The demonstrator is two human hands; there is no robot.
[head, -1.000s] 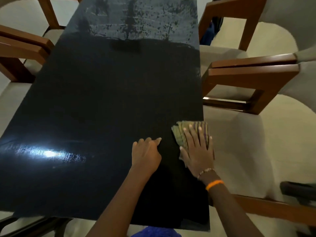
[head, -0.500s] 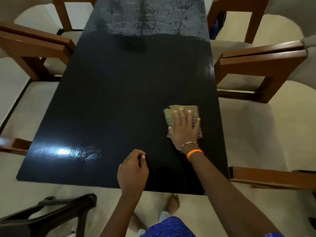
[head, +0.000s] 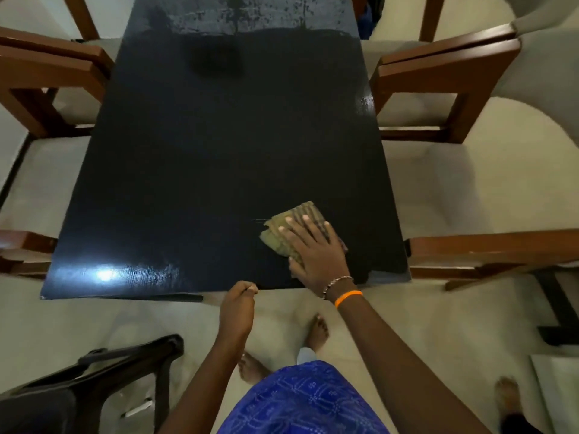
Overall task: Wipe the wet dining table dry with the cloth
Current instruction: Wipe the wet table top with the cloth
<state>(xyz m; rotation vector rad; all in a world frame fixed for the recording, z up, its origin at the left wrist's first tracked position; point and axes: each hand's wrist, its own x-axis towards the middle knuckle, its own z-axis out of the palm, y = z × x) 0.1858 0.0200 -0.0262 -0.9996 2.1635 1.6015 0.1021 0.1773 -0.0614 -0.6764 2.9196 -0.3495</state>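
The dark glossy dining table (head: 200,170) fills the middle of the head view. Its far end shows wet streaks and droplets, and a light glare sits near the front left corner. A folded olive-green striped cloth (head: 282,228) lies near the table's front right corner. My right hand (head: 316,249) presses flat on the cloth with straight, spread fingers. My left hand (head: 238,303) hovers at the table's front edge with its fingers curled, holding nothing that I can see.
Brown wooden chairs with pale cushions stand along both sides: one at the right (head: 438,73), one at the left (head: 47,70), another armrest at the near right (head: 488,252). A black chair (head: 103,371) stands at the lower left. My bare feet are on the pale floor.
My right hand has slid the cloth left and then toward the front edge. My left hand has pulled back off the tabletop to the edge and curled its fingers. The view has backed away.
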